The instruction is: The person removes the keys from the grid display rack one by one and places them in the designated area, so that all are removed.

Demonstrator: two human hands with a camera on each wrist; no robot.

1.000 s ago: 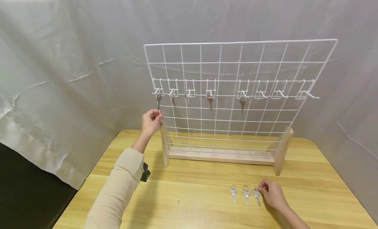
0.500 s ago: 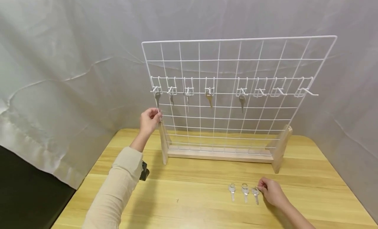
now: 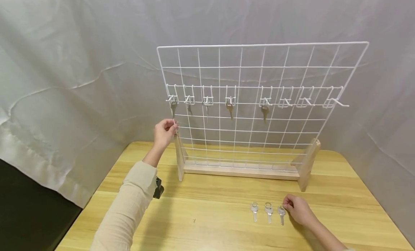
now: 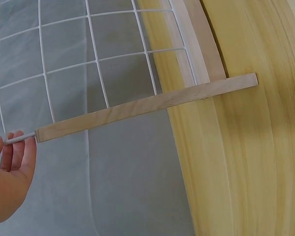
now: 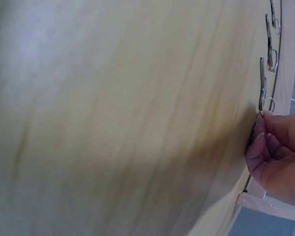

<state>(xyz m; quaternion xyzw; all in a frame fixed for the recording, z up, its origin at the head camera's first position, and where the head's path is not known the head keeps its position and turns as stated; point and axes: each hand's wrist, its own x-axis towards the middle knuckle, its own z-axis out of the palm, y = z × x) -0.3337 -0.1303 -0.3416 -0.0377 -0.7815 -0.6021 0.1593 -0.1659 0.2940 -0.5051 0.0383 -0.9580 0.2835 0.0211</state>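
Note:
My left hand (image 3: 164, 133) grips the left side wire of a white wire grid rack (image 3: 246, 130), just above its wooden foot. In the left wrist view its fingers and thumb are around that wire. On the table lie three silver keys with rings, in a row. My right hand (image 3: 298, 210) pinches the head of the rightmost key (image 3: 281, 215) near its ring. The right wrist view shows the fingertips at that key (image 5: 262, 83), which lies flat. Left of it lie the middle key (image 3: 268, 213) and the left key (image 3: 254, 211).
Several white hooks line the grid; keys such as the brass-coloured one (image 3: 230, 110) hang from those at left and centre. The right hooks, including the end hook (image 3: 337, 101), bear nothing. A black object (image 3: 158, 188) shows beside the left sleeve. Grey curtain (image 3: 97, 63) surrounds the table (image 3: 207, 200).
The rightmost key has turned from a slant to nearly parallel with the other two under my right hand. My left hand stays on the rack's wire. The hanging keys sway slightly.

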